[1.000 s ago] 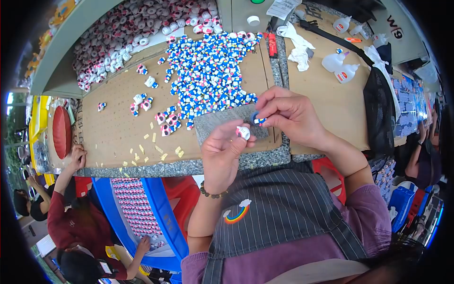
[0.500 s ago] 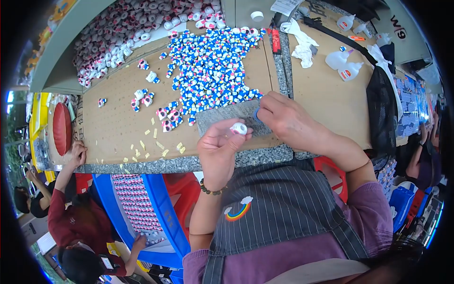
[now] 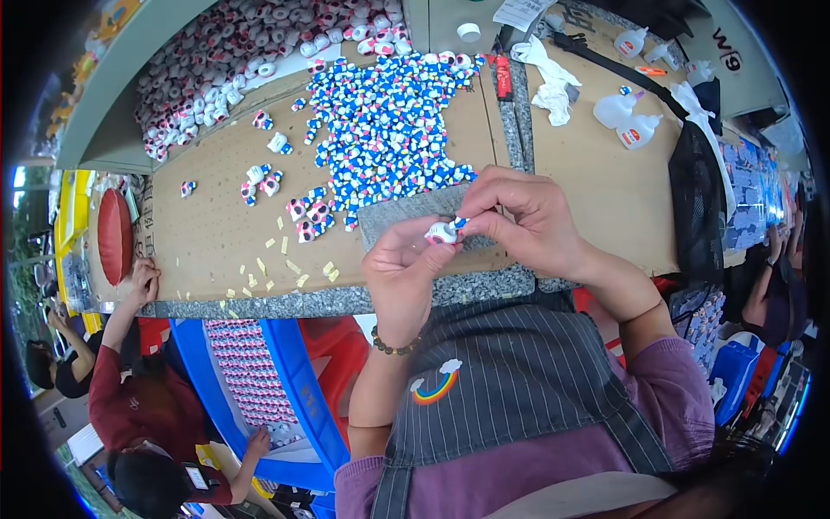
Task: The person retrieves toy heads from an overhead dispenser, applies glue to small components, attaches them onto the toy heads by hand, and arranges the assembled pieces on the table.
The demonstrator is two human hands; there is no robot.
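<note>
Between the thumb and fingers of my left hand (image 3: 402, 266) is a small white figurine head (image 3: 441, 233). My right hand (image 3: 527, 223) pinches a small blue-and-white body piece (image 3: 459, 223) against the head's right side, and the two pieces touch. Both hands are over a grey stone slab (image 3: 389, 221) near the table's front edge. Just beyond the slab spreads a large pile of blue-and-white body pieces (image 3: 385, 130). Left of the pile, several pink-and-white heads joined to blue bodies (image 3: 309, 216) lie on the cardboard.
A bin of white and pink heads (image 3: 233, 60) is at the back left. Yellow strips (image 3: 302, 280) lie scattered near the front edge. Glue bottles (image 3: 638, 131) and a white cloth (image 3: 549, 82) are at the right. A co-worker (image 3: 147, 406) reaches into a blue crate (image 3: 298, 389).
My right hand has come back from the slab's right side with a blue-and-white piece and brought it against the white head. My left hand has tilted the head toward it.
</note>
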